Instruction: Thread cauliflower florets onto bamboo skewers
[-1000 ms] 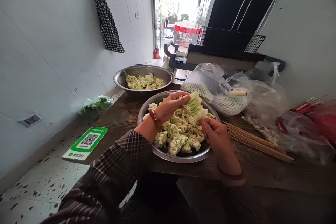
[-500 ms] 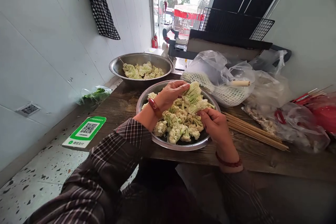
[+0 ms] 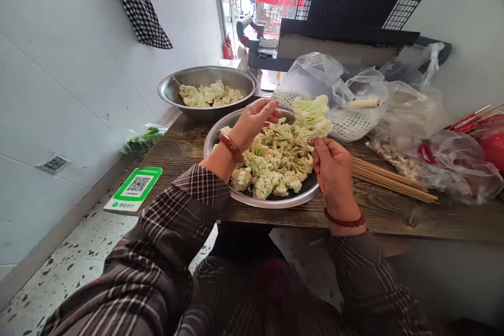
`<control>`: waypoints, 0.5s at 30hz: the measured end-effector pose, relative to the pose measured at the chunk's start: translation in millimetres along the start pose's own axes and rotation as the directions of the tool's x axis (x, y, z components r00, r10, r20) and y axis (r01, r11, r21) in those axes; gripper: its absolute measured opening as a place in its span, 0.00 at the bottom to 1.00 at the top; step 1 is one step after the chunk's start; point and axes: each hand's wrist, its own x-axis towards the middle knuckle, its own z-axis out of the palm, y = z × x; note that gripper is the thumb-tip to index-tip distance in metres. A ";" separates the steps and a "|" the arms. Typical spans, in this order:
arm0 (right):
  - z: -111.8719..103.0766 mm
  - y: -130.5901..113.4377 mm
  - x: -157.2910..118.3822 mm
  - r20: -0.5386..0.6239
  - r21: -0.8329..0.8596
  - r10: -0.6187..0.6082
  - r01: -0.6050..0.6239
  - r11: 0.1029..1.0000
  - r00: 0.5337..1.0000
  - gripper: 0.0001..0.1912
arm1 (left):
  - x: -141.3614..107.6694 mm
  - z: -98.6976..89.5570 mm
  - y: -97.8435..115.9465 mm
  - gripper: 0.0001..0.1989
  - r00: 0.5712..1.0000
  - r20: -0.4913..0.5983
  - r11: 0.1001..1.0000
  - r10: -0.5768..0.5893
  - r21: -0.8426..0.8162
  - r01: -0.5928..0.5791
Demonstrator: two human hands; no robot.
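My right hand (image 3: 334,168) is closed around a thin stick below a cauliflower skewer (image 3: 313,118); pale green stems and florets stand up above the fingers. A bit of the stick shows beneath the palm. To the left, my left hand (image 3: 258,121) is open, fingers loosely stretched, apart from the skewer and holding nothing. Under both hands a wide metal basin (image 3: 271,203) holds many loose cauliflower florets (image 3: 271,165). Farther back, a second metal basin (image 3: 167,94) contains cauliflower pieces (image 3: 212,93) with thin sticks poking out.
A bundle of bamboo skewers (image 3: 394,179) lies right of the near basin on the wooden table (image 3: 177,147). Plastic bags (image 3: 354,115) crowd the back right. A green QR code card (image 3: 136,189) sits at the left edge, with bagged leafy greens (image 3: 144,139) beyond.
My left hand has let go of the cauliflower and drawn away to the left. My right hand has moved right and up with the skewer. The view has tilted down slightly.
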 end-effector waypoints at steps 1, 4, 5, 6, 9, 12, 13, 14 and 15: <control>0.2 0.3 0.7 -0.032 0.016 -0.006 0.007 1.000 0.999 0.20 | 2.7 -2.3 -4.0 0.10 1.000 -0.007 0.996 0.021 0.083 -0.021; -0.2 1.9 2.1 -0.059 0.047 -0.018 0.021 0.999 0.998 0.19 | 10.2 -8.6 -16.1 0.06 0.994 0.002 0.889 0.105 0.448 -0.095; -0.5 2.5 2.3 -0.057 0.058 -0.018 0.021 0.998 0.998 0.19 | 11.9 -10.4 -19.2 0.05 0.992 0.015 0.813 0.124 0.571 -0.110; -0.8 3.1 2.4 -0.051 0.070 -0.015 0.019 0.997 0.999 0.19 | 13.1 -12.0 -21.7 0.05 0.991 0.032 0.727 0.128 0.677 -0.116; -1.5 4.5 2.2 -0.037 0.099 -0.004 0.008 0.995 0.999 0.18 | 13.5 -14.8 -25.9 0.06 0.994 0.084 0.472 0.069 0.875 -0.107; -1.4 4.9 1.5 -0.024 0.075 0.007 -0.005 0.997 1.000 0.18 | 11.5 -13.4 -28.9 0.07 0.993 0.113 0.273 -0.016 0.956 -0.105; -1.3 4.8 1.2 -0.022 0.063 0.011 -0.010 0.998 1.000 0.19 | 10.7 -12.1 -30.0 0.07 0.992 0.122 0.230 -0.034 0.967 -0.111; -1.3 4.7 0.9 -0.020 0.056 0.016 -0.015 0.998 1.000 0.19 | 10.1 -10.6 -31.1 0.07 0.990 0.131 0.201 -0.046 0.972 -0.119; -1.2 4.6 0.7 -0.018 0.055 0.020 -0.019 0.998 1.000 0.20 | 9.7 -9.1 -32.1 0.07 0.989 0.137 0.185 -0.054 0.975 -0.125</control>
